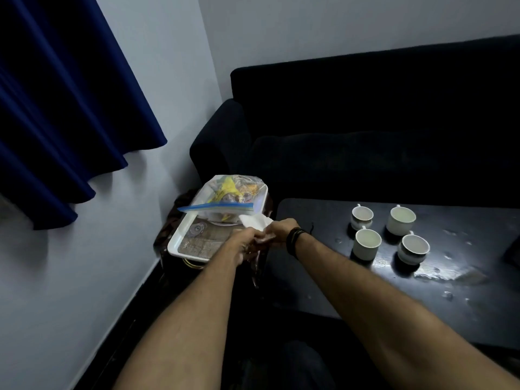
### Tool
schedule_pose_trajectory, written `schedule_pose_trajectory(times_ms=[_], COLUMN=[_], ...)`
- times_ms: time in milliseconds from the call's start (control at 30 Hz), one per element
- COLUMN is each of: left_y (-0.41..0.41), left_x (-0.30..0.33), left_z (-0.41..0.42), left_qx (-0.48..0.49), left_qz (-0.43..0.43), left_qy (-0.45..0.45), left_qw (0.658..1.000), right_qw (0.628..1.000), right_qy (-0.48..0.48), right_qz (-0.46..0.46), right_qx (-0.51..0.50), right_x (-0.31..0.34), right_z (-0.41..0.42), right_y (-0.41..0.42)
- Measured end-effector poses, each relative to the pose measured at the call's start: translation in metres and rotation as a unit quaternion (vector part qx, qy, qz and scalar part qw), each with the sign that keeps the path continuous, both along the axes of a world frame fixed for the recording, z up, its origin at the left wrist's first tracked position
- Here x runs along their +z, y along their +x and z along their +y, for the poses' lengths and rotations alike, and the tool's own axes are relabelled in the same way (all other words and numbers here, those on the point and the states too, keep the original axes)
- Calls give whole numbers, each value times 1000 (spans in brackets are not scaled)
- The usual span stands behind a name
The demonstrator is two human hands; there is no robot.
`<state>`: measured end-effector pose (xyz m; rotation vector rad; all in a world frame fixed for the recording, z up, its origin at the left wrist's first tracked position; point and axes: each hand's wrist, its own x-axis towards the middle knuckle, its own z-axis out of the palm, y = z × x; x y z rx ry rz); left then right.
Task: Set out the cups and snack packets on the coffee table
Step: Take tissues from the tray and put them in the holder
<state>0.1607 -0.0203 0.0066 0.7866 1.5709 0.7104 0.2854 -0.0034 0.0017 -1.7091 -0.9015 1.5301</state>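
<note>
Several white cups (366,244) stand together on the dark coffee table (422,291) at the right. A clear zip bag of snack packets (230,192) with a blue seal lies on the far end of a white tray (176,239), left of the table. Both hands meet over the tray's near right edge. My left hand (242,244) and my right hand (280,230) pinch a white tissue (254,220) between them. A dark band circles my right wrist.
A dark blue sofa (365,122) runs behind the coffee table. A blue curtain (62,108) hangs at the left against a pale wall. The tray rests on a small dark stand (171,220). Wet patches (450,274) shine on the tabletop.
</note>
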Motion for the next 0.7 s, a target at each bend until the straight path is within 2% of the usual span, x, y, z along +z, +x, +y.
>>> schedule_pose_trajectory(times_ms=[67, 167, 333, 500, 600, 700], left_y=[14, 35, 89, 155, 196, 237], left_x=[1, -1, 11, 25, 29, 26], left_z=[-2, -1, -1, -4, -12, -22], left_qx=[8, 72, 78, 22, -34, -108], left_qz=[-36, -91, -109, -149, -136, -110], left_qy=[-3, 22, 86, 91, 74, 46], left_qw=[999, 993, 987, 985, 987, 987], right_qw=[1000, 999, 995, 985, 976, 973], right_qy=[18, 48, 98, 163, 182, 181], right_qz=[1, -4, 20, 24, 25, 1], right_qx=[-14, -9, -13, -54, -119, -143], right_x=[6, 21, 40, 49, 50, 54], right_z=[-2, -9, -26, -43, -52, -65], right_y=[22, 57, 131, 192, 234, 283])
